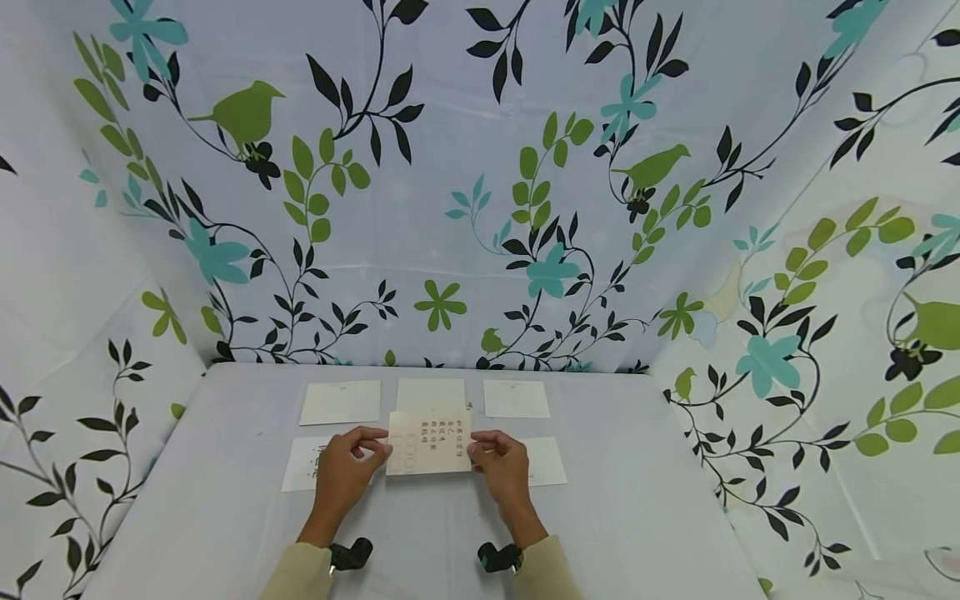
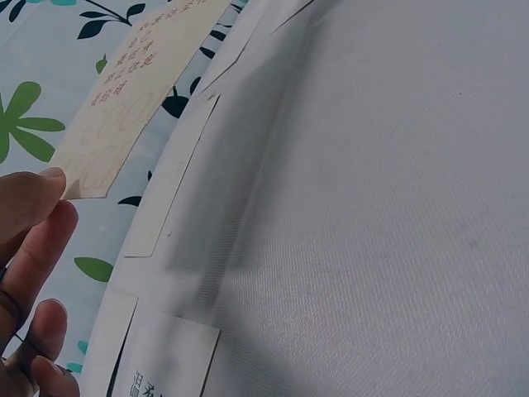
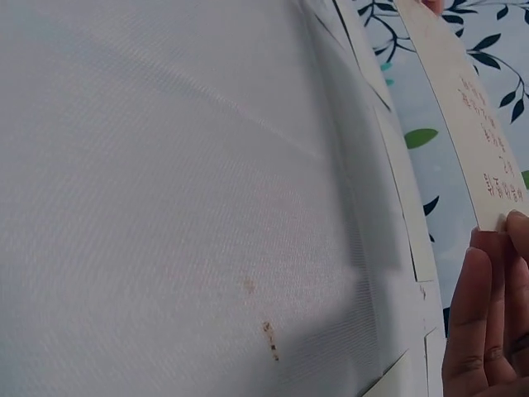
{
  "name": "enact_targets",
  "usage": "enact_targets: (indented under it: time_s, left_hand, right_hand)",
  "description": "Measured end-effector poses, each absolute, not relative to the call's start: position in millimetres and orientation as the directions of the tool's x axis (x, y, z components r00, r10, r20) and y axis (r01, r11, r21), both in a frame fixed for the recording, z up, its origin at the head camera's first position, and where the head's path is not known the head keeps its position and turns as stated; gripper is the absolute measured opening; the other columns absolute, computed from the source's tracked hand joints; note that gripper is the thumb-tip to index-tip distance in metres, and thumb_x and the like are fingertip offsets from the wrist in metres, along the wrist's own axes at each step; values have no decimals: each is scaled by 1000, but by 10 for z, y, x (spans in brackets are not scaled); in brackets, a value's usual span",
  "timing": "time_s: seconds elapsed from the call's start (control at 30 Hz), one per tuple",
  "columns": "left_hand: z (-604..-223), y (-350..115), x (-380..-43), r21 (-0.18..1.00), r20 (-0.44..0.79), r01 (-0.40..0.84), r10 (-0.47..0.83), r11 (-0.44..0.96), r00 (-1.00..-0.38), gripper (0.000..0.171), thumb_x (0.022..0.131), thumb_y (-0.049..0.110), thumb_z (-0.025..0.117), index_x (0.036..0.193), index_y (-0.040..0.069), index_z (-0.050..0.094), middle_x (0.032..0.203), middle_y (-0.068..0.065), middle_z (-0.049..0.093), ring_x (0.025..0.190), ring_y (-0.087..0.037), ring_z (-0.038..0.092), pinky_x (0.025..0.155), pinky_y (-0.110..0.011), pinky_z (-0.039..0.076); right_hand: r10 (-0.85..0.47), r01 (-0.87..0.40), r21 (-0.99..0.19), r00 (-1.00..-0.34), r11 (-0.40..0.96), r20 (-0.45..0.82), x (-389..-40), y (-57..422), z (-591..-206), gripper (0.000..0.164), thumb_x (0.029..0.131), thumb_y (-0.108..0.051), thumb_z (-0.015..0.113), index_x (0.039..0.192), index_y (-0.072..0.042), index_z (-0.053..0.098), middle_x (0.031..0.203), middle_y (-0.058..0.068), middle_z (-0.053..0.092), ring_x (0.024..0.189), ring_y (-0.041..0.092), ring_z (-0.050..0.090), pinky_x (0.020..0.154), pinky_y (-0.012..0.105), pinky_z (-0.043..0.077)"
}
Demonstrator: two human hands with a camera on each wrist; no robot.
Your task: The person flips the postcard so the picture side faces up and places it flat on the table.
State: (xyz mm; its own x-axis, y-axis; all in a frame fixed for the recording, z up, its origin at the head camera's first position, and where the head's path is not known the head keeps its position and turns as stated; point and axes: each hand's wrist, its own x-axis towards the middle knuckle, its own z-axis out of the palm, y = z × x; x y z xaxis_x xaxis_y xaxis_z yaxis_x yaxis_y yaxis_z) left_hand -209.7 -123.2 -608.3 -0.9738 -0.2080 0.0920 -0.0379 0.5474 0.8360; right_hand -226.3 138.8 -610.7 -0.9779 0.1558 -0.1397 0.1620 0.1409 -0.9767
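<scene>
A cream paper card (image 1: 429,454) with columns of brown handwritten characters is held up over the white table, its written side facing the head camera. My left hand (image 1: 347,467) pinches its left edge between thumb and fingers. At the opposite edge, my right hand (image 1: 504,468) pinches it the same way. In the left wrist view the card (image 2: 124,91) hangs above the tabletop, with the left thumb on its near corner. The right wrist view shows the card's lettered end (image 3: 488,165) beside the right thumb and fingertips.
Behind the held card lie a back-left card (image 1: 341,402), a back-middle card (image 1: 431,393) and a back-right card (image 1: 517,399). A front-left card (image 1: 298,467) with dark writing and a front-right card (image 1: 547,462) are partly covered by my hands. Patterned cloth (image 1: 465,208) hangs behind the table (image 1: 622,517).
</scene>
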Motion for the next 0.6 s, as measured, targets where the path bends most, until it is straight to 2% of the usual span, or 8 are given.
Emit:
enact_targets:
  time_s: [0.2, 0.37, 0.6]
  left_hand:
    - [-6126, -1228, -2088, 809, 94, -39, -194, 586, -976, 26, 90, 22, 83, 115, 16, 81, 82, 6, 74, 85, -17, 50, 73, -33, 36]
    - [-6203, -1220, -2077, 798, 126, -14, -190, 602, -974, 24, 88, 17, 84, 112, 17, 83, 79, 9, 73, 80, -14, 49, 69, -30, 37]
    - [-6225, -1204, -2050, 778, 110, -23, -172, 628, -979, 27, 87, 15, 84, 115, 16, 83, 80, 8, 73, 80, -16, 51, 66, -29, 35]
  right_hand:
    - [166, 177, -966, -975, 191, -145, -2242, 1384, -6138, 19, 92, -4, 79, 109, -13, 80, 97, 6, 75, 81, 16, 71, 72, 29, 62]
    - [160, 166, -959, -978, 228, -132, -2227, 1387, -6159, 22, 91, -2, 80, 111, -11, 81, 98, 6, 76, 81, 14, 72, 74, 31, 64]
    - [154, 158, -944, -981, 288, -117, -2209, 1381, -6221, 26, 89, 0, 79, 113, -10, 82, 100, 5, 78, 82, 12, 73, 71, 26, 62]
